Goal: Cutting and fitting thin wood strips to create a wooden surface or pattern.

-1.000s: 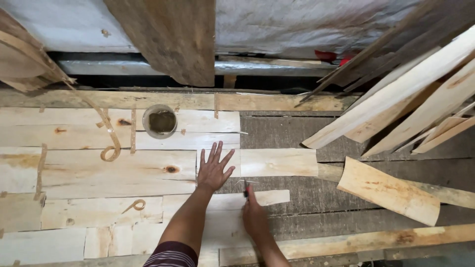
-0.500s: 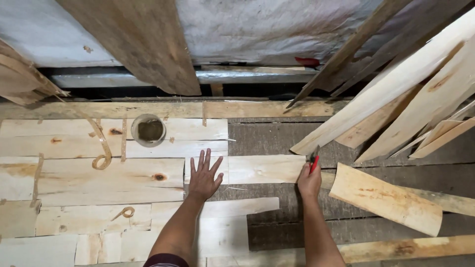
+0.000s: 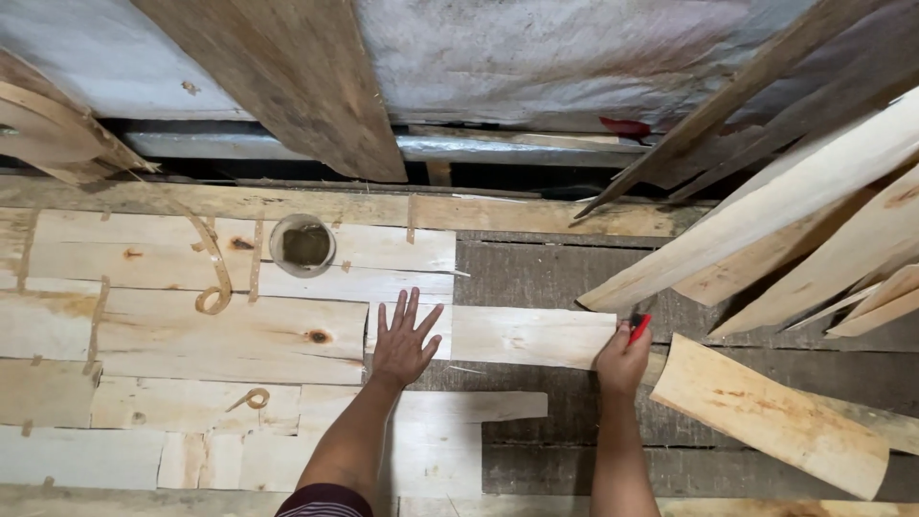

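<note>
The pale veneer strip lay flat on the dark bench, its left end butting against the patchwork of light wood sheets and its right end reaching out over bare boards. The left hand pressed down on the strip's left end, palm flat and fingers spread wide, pinning it rather than gripping it. At the strip's right end the right hand was closed around a red-handled cutting tool (only the red handle and a dark tip showed, so its exact kind could not be told), with the tip set right at the end edge of the strip.

By the look of it the step in hand was trimming or squaring that right end while the other hand kept the piece from sliding. The next move would have called for steady downward pressure from the flat hand and a controlled pull of the blade across the grain, kept clear of the spread fingers.

Further out, a small round tin sat on the laid sheets, a curled shaving beside it, and loose offcut slabs leaned and lay to the right.
</note>
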